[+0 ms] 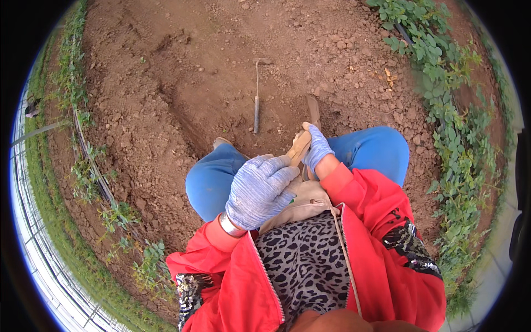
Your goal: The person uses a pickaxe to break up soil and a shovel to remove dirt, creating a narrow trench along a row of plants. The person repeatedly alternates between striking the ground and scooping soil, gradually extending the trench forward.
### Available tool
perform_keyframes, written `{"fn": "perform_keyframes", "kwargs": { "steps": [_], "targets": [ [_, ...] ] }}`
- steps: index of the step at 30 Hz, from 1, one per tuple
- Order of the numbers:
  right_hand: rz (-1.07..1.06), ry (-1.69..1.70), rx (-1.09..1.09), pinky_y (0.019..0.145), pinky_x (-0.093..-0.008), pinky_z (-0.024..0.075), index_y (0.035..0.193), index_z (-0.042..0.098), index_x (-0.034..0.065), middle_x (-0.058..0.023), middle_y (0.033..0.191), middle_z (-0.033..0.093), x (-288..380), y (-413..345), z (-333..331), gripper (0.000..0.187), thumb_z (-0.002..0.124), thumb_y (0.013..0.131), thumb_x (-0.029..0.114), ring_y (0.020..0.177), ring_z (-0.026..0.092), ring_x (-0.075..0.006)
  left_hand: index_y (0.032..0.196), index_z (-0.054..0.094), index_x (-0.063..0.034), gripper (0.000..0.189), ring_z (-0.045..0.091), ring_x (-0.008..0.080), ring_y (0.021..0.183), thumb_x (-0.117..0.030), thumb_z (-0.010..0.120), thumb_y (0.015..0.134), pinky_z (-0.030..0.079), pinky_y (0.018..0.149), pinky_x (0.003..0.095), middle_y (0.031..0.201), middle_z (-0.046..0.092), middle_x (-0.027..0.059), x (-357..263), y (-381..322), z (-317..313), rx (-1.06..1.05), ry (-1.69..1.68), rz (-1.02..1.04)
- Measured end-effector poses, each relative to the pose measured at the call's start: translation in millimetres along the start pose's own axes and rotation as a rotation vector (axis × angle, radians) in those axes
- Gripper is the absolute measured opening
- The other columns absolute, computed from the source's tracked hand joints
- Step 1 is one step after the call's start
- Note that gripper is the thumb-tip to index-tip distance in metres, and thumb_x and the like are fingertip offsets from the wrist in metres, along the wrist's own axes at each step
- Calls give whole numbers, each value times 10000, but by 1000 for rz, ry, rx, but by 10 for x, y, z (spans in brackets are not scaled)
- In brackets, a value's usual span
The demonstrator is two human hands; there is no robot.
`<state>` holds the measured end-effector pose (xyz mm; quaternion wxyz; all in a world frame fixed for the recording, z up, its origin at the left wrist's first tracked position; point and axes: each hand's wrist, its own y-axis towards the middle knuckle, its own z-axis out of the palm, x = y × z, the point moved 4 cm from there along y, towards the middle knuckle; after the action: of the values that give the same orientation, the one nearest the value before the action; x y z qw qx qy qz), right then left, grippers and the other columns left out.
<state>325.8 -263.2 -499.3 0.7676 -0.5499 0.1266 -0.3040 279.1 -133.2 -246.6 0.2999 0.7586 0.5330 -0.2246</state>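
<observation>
My left hand (261, 191), in a light blue knit glove with a silvery band at the wrist, grips the lower end of a flat tan piece (300, 148), perhaps wood. Around its upper end closes my right hand (317, 145), gloved alike. The piece slants over my lap, above a beige cloth bag or apron (303, 197) with a cord. The fingers partly hide it, so its full shape cannot be told. Beyond my hands, a hand hoe (256, 112) with a grey handle and a thin bent metal shank lies on the soil.
My blue-trousered knees (375, 147) are spread on either side, with a shoe (313, 110) ahead of the right one. Rows of leafy plants (439, 83) flank the brown soil (137, 95). At the far left edge a small dark and pale shape (31, 108) may be a person.
</observation>
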Motion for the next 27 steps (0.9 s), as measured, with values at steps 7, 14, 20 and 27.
{"fn": "perform_keyframes", "kwargs": {
  "steps": [7,14,20,27],
  "targets": [
    [137,-93,46,601,-411,532,908,557,140,-74,742,590,176,186,164,190,686,852,267,652,587,-247,886,668,-57,374,616,313,807,-399,711,742,495,689,405,816,621,114,-44,499,27,318,84,-37],
    [498,-123,439,521,-357,490,782,575,113,-54,651,604,923,86,54,274,598,890,364,563,577,-209,778,668,-41,436,658,363,701,-451,562,880,507,598,476,695,630,159,-368,1487,512,492,160,-99],
    [2,-363,588,496,-371,502,833,585,110,-49,684,610,864,621,267,231,601,883,335,554,580,-200,804,680,-87,328,648,383,750,-372,538,885,508,627,479,742,638,193,-407,1542,568,376,81,-50],
    [-61,-333,160,570,-447,601,969,584,87,-127,901,644,-337,473,561,280,621,883,351,690,650,-279,973,699,-54,233,669,230,837,-257,676,860,512,783,329,904,688,122,897,-240,-59,-228,-9,-782]
  ]
}}
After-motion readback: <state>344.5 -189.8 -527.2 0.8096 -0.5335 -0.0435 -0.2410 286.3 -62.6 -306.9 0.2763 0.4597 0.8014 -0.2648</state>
